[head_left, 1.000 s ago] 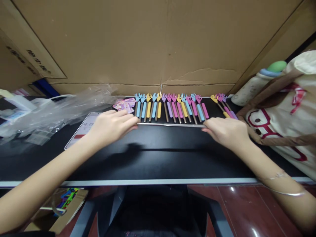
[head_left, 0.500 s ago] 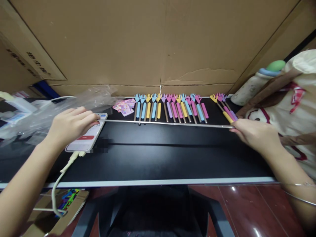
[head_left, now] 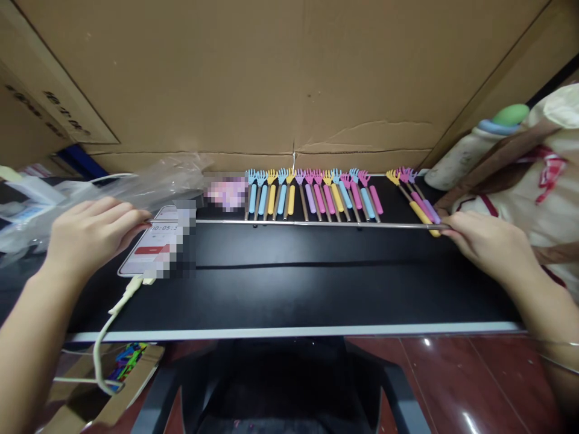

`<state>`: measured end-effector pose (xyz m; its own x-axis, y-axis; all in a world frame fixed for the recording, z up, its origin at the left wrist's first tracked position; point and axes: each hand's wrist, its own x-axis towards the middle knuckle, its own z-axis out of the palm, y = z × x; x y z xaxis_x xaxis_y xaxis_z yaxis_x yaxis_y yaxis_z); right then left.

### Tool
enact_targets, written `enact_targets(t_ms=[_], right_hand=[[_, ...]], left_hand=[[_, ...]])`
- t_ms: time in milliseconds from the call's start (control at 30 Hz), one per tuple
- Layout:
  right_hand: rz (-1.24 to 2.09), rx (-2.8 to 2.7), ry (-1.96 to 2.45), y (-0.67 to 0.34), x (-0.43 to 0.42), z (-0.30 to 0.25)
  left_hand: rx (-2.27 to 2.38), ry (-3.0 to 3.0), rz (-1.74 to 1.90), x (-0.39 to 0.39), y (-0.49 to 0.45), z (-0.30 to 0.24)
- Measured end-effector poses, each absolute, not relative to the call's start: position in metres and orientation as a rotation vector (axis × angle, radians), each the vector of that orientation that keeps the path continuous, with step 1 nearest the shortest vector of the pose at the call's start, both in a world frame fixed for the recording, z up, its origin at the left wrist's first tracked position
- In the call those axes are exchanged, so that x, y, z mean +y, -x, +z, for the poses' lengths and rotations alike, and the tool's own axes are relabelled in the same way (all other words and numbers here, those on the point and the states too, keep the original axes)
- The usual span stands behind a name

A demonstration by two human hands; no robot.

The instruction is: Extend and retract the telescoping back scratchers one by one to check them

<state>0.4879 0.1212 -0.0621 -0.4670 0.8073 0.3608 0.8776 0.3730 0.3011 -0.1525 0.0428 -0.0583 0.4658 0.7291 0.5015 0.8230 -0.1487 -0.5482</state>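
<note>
A long, thin metal telescopic rod point(head_left: 294, 223) stretches level above the black table, extended in sections. My left hand point(head_left: 93, 235) pinches its left end, over the top part of a phone point(head_left: 147, 256). Its other end is closed in the fingers of my right hand point(head_left: 491, 244), beside a small group of back scratchers point(head_left: 420, 208) with yellow, pink and purple claws. The rod's very tips are hidden by my fingers. Behind it lies a row of short back scratchers point(head_left: 292, 199) in blue, yellow, pink and purple, claws toward the cardboard.
A cardboard wall point(head_left: 271, 78) closes off the table's back. Crumpled clear plastic point(head_left: 163, 181) lies at left, near blurred pink cards point(head_left: 226, 193). A cable point(head_left: 102, 343) hangs over the front edge. A bottle point(head_left: 470, 157) and a cream cloth bag point(head_left: 556, 181) stand at right.
My hands have moved farther apart, the left one leftward and the right one rightward. The rod between them now spans a greater length.
</note>
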Motion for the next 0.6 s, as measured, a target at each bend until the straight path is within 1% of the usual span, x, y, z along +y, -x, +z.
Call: enact_targets(t_ms=[200, 367, 433, 500, 600], right_hand=[[-0.634, -2.478, 1.556, -0.491, 0.124, -0.061], [-0.552, -2.482, 1.525, -0.493, 0.125, -0.064], [-0.444, -2.462, 1.511, -0.495, 0.125, -0.065], [-0.244, -2.445, 1.484, -0.496, 0.126, -0.065], [0.006, -2.433, 1.454, -0.495, 0.128, -0.063]], left_hand=[[-1.351, 1.919, -0.182, 0.04, 0.16, -0.061], [-1.552, 2.006, -0.298, 0.037, 0.148, -0.06], [-1.619, 2.052, -0.424, 0.037, 0.145, -0.06], [-1.648, 2.129, -0.541, 0.04, 0.145, -0.061], [-1.66, 2.208, -0.591, 0.046, 0.152, -0.062]])
